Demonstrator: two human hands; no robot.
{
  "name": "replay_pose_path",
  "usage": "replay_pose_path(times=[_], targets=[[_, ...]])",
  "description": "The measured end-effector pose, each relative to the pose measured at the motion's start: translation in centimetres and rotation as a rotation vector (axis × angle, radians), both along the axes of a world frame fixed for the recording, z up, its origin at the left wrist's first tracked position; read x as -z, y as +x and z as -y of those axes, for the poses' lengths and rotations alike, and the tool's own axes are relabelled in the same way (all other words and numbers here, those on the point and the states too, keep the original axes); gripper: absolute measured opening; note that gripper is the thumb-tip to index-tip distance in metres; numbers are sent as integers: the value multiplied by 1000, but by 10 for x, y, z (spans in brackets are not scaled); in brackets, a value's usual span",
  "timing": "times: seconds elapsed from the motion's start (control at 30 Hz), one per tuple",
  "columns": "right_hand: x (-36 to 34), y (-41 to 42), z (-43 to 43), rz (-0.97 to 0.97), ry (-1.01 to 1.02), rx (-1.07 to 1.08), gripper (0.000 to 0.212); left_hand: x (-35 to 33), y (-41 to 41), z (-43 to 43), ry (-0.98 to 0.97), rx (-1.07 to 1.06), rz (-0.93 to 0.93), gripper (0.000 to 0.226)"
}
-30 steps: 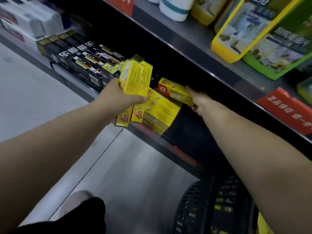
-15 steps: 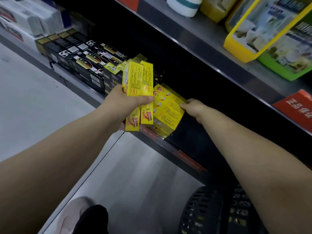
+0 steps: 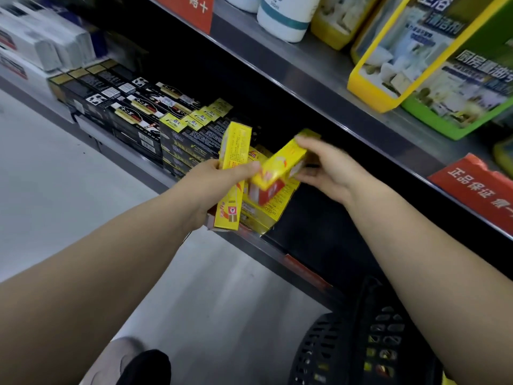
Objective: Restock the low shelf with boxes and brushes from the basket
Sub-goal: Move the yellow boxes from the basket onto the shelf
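The left hand is clamping its fingers around an upright yellow box just off the low shelf; it may be slipping downward. Right of those fingers, the right hand is pinching a tilted yellow box above the shelved stack, and could be knocking that overhanging stack off. Half a second ago the left hand was holding two boxes; the right was pressing the stack.

Upper shelf, above the hands: white bottle with teal band, yellow-framed pack, green-framed pack. Red price tag, on the shelf edge to the right of the hands. Grey floor, left of and below the hands. Black shoe, possibly a foot, below the hands.
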State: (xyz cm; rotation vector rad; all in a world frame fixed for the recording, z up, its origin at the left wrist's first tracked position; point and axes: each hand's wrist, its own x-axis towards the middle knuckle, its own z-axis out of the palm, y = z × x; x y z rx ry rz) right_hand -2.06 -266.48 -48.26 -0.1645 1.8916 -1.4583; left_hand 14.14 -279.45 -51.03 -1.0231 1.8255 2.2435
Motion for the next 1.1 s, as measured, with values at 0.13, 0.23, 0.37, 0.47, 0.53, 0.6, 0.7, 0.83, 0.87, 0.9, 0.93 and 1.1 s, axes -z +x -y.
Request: replay_pose_path(times=[0.13, 0.23, 0.37, 0.47, 0.53, 0.6, 0.7, 0.83, 0.87, 0.9, 0.93, 1.1], targets=[[19, -34, -10, -57, 184, 363, 27, 3, -3, 1, 5, -89, 6, 37], [37, -51, -12, -126, 190, 400, 22, 5, -4, -2, 19, -74, 34, 46], [62, -59, -4, -113, 213, 441, 39, 8, -4, 1, 35, -58, 41, 48], [83, -52, 5, -155, 405, 267, 52, 13, -5, 1, 29, -51, 36, 51], [94, -47, 8, -178, 498, 149, 56, 16, -7, 1, 20, -64, 43, 50], [99, -45, 9, -194, 539, 99, 56, 20, -9, 0, 11, -82, 45, 43], [100, -45, 7, -207, 560, 49, 52, 21, -11, -3, 15, -109, 39, 33], [82, -40, 4, -347, 717, -107, 50, 21, -12, -5, 0, -82, 48, 43], [73, -40, 4, -448, 783, -195, 53, 21, -12, -5, -12, -69, 56, 51], [60, -39, 5, -551, 797, -304, 63, 20, -11, -5, -30, -58, 65, 58], [46, -36, 7, -630, 733, -430, 77, 19, -10, -5, -50, -50, 75, 65], [-2, 8, 17, -826, 316, -953, 81, 15, -7, -2, -204, 29, 68, 71]])
